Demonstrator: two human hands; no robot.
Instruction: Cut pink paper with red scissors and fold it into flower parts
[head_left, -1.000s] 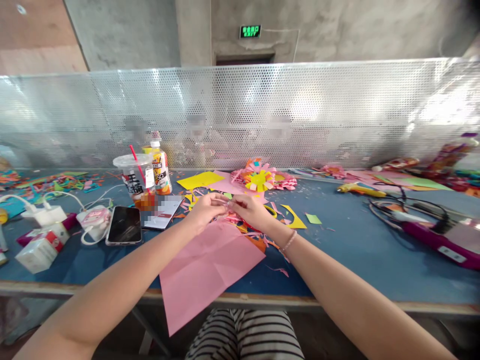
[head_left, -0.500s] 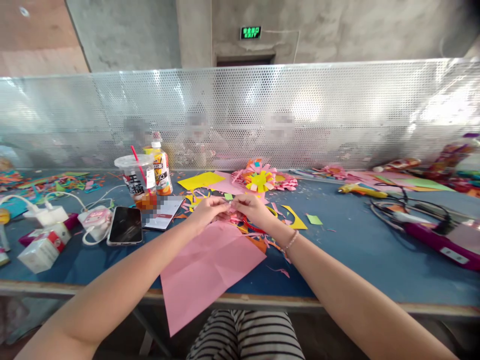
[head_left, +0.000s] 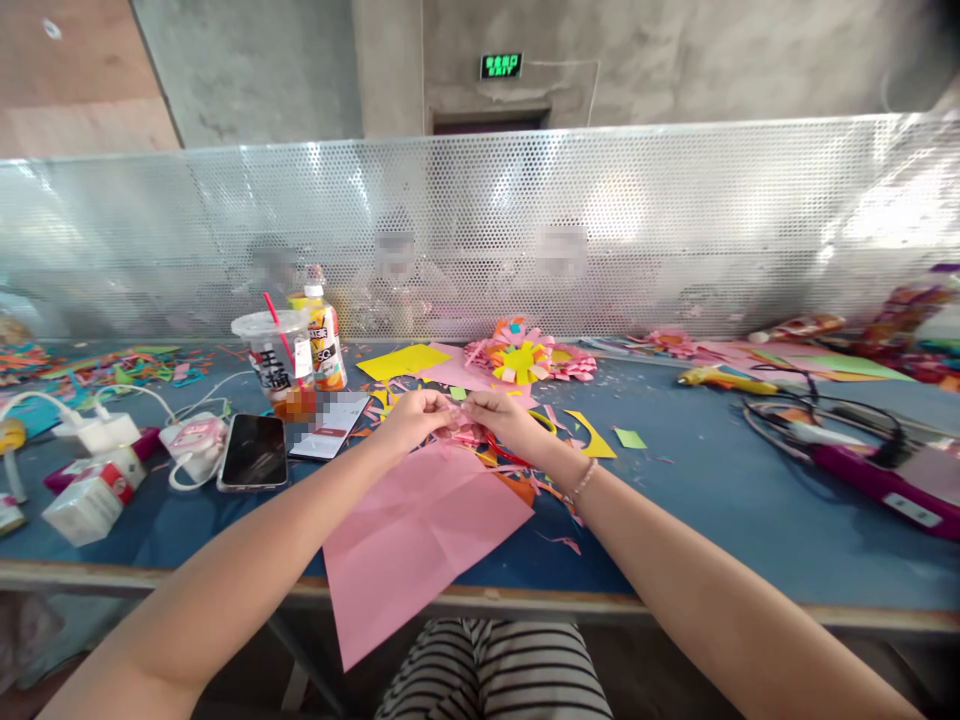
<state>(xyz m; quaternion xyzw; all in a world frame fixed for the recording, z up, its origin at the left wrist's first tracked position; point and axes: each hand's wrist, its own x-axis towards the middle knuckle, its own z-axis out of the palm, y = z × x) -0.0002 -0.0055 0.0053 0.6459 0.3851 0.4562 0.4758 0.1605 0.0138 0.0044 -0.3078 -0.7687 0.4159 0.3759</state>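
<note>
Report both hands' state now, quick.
Left hand: closed, pinching the small pink paper piece.
Right hand: closed, pinching the same pink piece from its other side, above the pink sheet.

A small crumpled pink paper piece (head_left: 459, 428) sits pinched between my fingertips, lifted just above the big pink sheet (head_left: 416, 535) at its twelve o'clock edge.

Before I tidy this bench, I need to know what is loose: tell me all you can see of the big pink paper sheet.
The pink paper sheet is a large plain piece with fold creases, lying flat on the blue table, turned cornerwise. Its near corner hangs over the table's front edge. Its far corner lies under the left hand and right hand, beside the coloured scraps.
</note>
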